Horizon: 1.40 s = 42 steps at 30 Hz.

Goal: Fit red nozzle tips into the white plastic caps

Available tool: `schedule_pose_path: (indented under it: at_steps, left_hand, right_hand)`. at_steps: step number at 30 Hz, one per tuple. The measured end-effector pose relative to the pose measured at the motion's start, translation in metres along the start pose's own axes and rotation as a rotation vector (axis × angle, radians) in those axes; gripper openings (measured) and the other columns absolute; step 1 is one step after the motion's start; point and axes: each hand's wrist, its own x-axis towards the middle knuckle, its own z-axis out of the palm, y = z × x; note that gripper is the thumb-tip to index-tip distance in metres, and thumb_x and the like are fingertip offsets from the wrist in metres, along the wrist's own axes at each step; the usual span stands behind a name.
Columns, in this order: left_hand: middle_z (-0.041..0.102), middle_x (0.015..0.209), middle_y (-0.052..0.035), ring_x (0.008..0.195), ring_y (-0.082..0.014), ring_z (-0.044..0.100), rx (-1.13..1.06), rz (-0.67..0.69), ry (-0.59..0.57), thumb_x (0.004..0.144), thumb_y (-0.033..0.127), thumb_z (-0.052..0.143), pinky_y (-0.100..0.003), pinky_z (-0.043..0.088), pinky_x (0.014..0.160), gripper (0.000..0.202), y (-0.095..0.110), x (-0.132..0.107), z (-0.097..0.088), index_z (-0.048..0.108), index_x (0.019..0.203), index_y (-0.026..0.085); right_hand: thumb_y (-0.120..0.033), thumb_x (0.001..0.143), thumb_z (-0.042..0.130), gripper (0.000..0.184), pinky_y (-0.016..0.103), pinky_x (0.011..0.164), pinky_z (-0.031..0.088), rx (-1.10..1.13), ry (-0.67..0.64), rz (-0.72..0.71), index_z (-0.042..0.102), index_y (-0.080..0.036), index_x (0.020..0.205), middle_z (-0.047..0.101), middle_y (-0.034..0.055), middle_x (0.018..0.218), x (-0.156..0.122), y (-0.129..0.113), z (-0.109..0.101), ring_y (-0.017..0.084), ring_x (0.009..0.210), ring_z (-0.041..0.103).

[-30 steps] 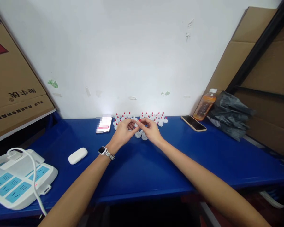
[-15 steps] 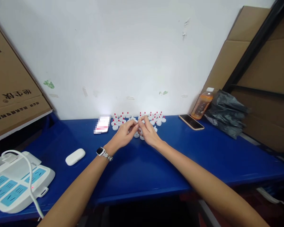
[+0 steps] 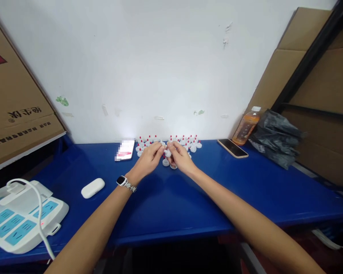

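Between my fingertips is a white plastic nozzle cap (image 3: 167,153), tilted with its spout toward the left. My right hand (image 3: 183,159) is closed around its wider base. Beside the spout, my left hand (image 3: 149,158) is pinched; what sits in its fingertips is too small to make out. Behind both hands stand several white nozzle caps with red tips (image 3: 193,147), grouped left and right near the wall. Another white cap (image 3: 165,162) rests on the blue table (image 3: 171,201) just below my fingers. My hands hide part of the group.
A phone with a lit screen (image 3: 125,149) lies left of the caps, and a dark-screened phone (image 3: 233,148) to the right. Beyond are a drink bottle (image 3: 246,126) and a black plastic bag (image 3: 276,139). A white case (image 3: 93,188) and a power strip (image 3: 25,217) occupy the left side.
My fingers have parted slightly, so the white nozzle cap now shows between them. The whole view has shifted a little to the right.
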Motion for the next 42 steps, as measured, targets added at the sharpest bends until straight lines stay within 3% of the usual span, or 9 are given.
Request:
schedule_pose_path:
  at_steps: [3,8,15,21,26,31,34,37,42]
  left_hand:
    - [0.046,0.070,0.0007,0.067,-0.0140,0.046,-0.022,-0.019,0.043,0.102,0.040,0.035,-0.029,0.037,0.066,0.038,0.000,0.001,-0.003,0.039,0.070,0.020]
    - [0.041,0.063,0.0023,0.059,-0.0125,0.038,-0.227,-0.167,0.119,0.100,0.048,0.035,-0.028,0.030,0.057,0.042,0.007,0.003,0.005,0.044,0.071,0.019]
    - [0.028,0.053,0.0058,0.049,-0.0081,0.026,-0.498,-0.385,0.164,0.090,0.059,0.045,-0.025,0.021,0.048,0.052,0.004,0.010,0.013,0.033,0.058,0.020]
    - [0.027,0.052,0.0079,0.046,-0.0061,0.023,-0.746,-0.544,0.149,0.084,0.052,0.055,-0.023,0.020,0.047,0.045,0.008,0.013,0.015,0.033,0.060,0.021]
    - [0.026,0.052,0.0079,0.046,-0.0082,0.026,-0.724,-0.531,0.045,0.092,0.046,0.045,-0.025,0.026,0.049,0.039,0.010,0.011,0.016,0.034,0.064,0.022]
    - [0.048,0.067,0.0024,0.061,-0.0136,0.046,-0.194,-0.175,-0.001,0.101,0.041,0.037,-0.028,0.034,0.061,0.028,0.012,0.001,0.011,0.046,0.083,0.021]
    - [0.051,0.075,0.0006,0.068,-0.0140,0.048,-0.101,-0.060,-0.048,0.102,0.037,0.034,-0.029,0.036,0.066,0.027,0.012,-0.001,0.010,0.046,0.084,0.020]
    - [0.047,0.069,0.0021,0.062,-0.0122,0.043,-0.197,-0.115,0.022,0.103,0.040,0.033,-0.027,0.034,0.061,0.033,0.011,0.000,0.017,0.047,0.080,0.019]
    - [0.034,0.057,0.0062,0.051,-0.0087,0.032,-0.735,-0.365,0.146,0.094,0.054,0.044,-0.023,0.030,0.049,0.043,0.014,0.006,0.037,0.044,0.070,0.019]
  right_hand:
    - [-0.067,0.091,0.042,0.040,0.021,0.040,0.033,-0.015,-0.005,-0.055,0.042,-0.027,0.093,0.043,-0.0102,0.054,-0.002,-0.003,0.005,0.009,0.039,0.037]
    - [-0.050,0.097,0.046,0.025,0.024,0.054,0.035,-0.370,0.120,-0.282,0.047,-0.026,0.102,0.039,-0.0067,0.065,-0.006,-0.010,0.002,0.011,0.054,0.042]
    - [-0.036,0.098,0.047,0.021,0.028,0.069,0.043,-0.704,0.087,-0.496,0.050,-0.020,0.112,0.056,0.0012,0.082,-0.004,-0.015,-0.011,0.016,0.071,0.054]
    - [-0.031,0.099,0.045,0.021,0.037,0.087,0.045,-0.923,0.102,-0.642,0.054,-0.018,0.113,0.063,0.0117,0.105,0.001,-0.013,-0.014,0.023,0.096,0.058]
    - [-0.031,0.100,0.041,0.025,0.037,0.090,0.044,-0.894,0.102,-0.585,0.054,-0.018,0.117,0.063,0.0117,0.110,0.001,-0.009,-0.012,0.024,0.099,0.059]
    - [-0.036,0.104,0.028,0.027,0.029,0.073,0.044,-0.653,0.103,-0.357,0.049,-0.021,0.112,0.061,0.0021,0.086,-0.002,-0.004,-0.011,0.017,0.075,0.060]
    - [-0.039,0.104,0.027,0.026,0.027,0.067,0.041,-0.620,0.123,-0.308,0.047,-0.022,0.105,0.055,-0.0024,0.075,-0.004,-0.005,-0.012,0.015,0.067,0.056]
    - [-0.038,0.104,0.031,0.023,0.027,0.068,0.041,-0.632,0.124,-0.345,0.046,-0.022,0.107,0.055,-0.0022,0.075,-0.005,-0.007,-0.010,0.015,0.066,0.056]
    - [-0.032,0.102,0.034,0.021,0.032,0.083,0.045,-0.758,0.167,-0.501,0.048,-0.020,0.112,0.060,0.0083,0.102,-0.002,-0.007,-0.006,0.020,0.092,0.058]
